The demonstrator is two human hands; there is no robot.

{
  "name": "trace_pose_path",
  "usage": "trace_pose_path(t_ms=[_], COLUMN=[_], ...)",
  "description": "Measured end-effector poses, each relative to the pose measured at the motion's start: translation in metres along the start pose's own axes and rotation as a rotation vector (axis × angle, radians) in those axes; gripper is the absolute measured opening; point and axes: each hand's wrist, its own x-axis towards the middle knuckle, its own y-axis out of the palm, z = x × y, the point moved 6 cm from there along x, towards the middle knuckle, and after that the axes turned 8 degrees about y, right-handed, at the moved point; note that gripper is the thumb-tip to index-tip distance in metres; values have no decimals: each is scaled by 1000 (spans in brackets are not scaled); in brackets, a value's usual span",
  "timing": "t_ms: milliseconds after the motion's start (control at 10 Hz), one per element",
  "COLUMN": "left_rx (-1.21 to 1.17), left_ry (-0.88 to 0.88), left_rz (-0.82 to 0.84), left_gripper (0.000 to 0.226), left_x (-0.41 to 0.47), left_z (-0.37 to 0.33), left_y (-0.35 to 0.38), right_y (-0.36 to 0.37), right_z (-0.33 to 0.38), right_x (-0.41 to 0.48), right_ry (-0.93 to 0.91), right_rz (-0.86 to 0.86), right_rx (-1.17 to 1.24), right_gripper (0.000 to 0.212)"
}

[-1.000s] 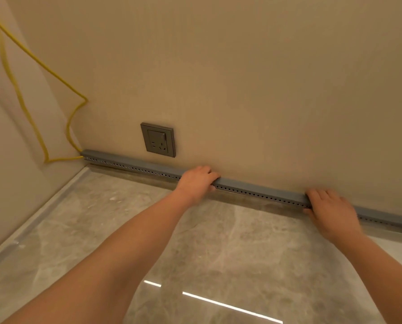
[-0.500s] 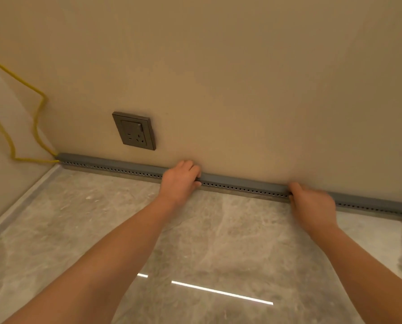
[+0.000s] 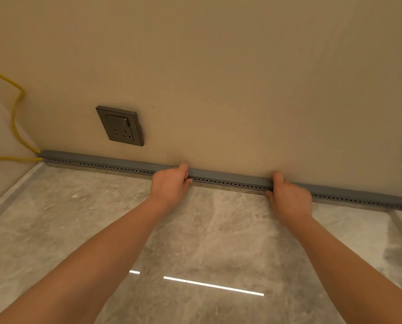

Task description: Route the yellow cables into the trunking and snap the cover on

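Wall (image 3: 242, 78) fills your view from nine o'clock up through twelve to three, and the polished stone floor (image 3: 218, 230) takes the lower half; the work lies along the seam between them. Grey trunking (image 3: 230, 178) sits in that seam, touching both, running from its left end at nine o'clock to its right end at three, with a row of small holes along its front face. Your left grip (image 3: 169, 185) is closed on the trunking near the centre of the view, fingers curled over its top edge. Your right grip (image 3: 290, 198) is closed on it the same way toward three o'clock, with a bare length between the two. The step in hand looks like seating the cover, so squeeze down and toward the wall with both at once, then shift along in short, overlapping steps instead of long jumps, so that no stretch is left unclipped. Keep your fingertips clear of the gap behind the top edge, where they could get nipped. The dark socket (image 3: 120, 126) at ten o'clock sits just above the run and apart from it, so leave it alone. The yellow cables (image 3: 15, 118) leave the left end at nine o'clock and climb the side wall, and a scrap of yellow shows under the right end at three. Between those ends they are hidden, presumably inside, so feel for any bulge that would mean a pinched strand before you press harder.
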Motion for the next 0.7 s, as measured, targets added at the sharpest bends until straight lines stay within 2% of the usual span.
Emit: trace_pose_path(t_ms=[200,400,600,700], left_rx=[-141,-281,-594,-851], left_ry=[-96,-186,-278,-365], left_rz=[54,195,361,369], left_gripper=[12,20,37,41], left_x=[-7,-17,-22,-26], left_z=[0,-1,-13,-28], left_y=[-2,3,15,14], right_y=[-6,-10,-9,-15], right_z=[0,1,18,32], right_x=[-15,-29,-40,-47], right_ry=[56,107,194,201], right_rz=[-10,141,465,509], right_rx=[65,217,585,831], right_gripper=[26,31,56,57])
